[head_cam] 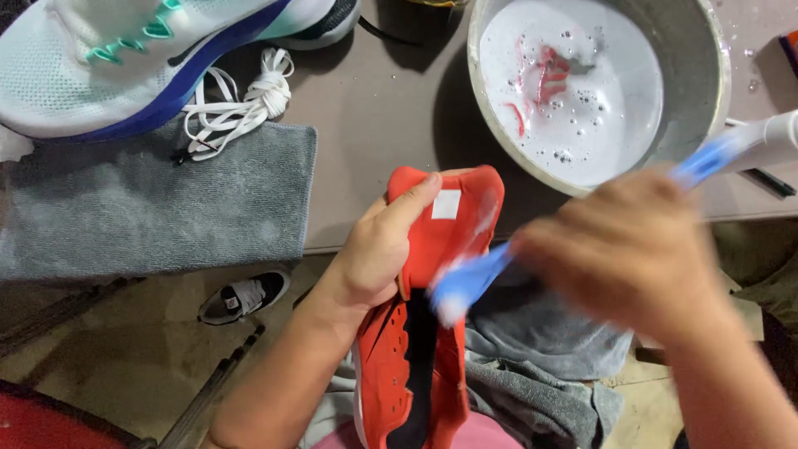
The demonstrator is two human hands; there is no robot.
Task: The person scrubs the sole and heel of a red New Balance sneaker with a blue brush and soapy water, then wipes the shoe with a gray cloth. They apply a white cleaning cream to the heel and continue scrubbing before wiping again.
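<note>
Setting: a grey-brown bench point(374, 108) seen from above, with a dusty floor point(125, 349) below its near edge.
Lap: crumpled grey cloths point(549, 374) lie nearest the camera, under the shoe.
Red shoe point(420, 333): held off the bench's near edge, long axis running near to far, its opening facing up; the red tongue point(453, 220) is pulled up and points away, toward the basin.
Left hand point(374, 254): closed on the tongue and collar from the left, thumb pressed flat along the tongue's top.
Right hand point(628, 249): motion-blurred, but it appears clenched round a blue-and-white brush point(465, 283); the brush head meets the tongue's right edge and the handle sticks out toward the right.
Floor item: a small black-and-white shoe point(243, 297) lies left of the forearm.
Bench, left: a grey towel point(158, 199) with white laces point(237, 104) at its far edge.
Bench, far: a white and blue sneaker point(141, 58) at the left; a round metal basin point(598, 83) of milky, soapy water holding red laces point(544, 79) at the right.
</note>
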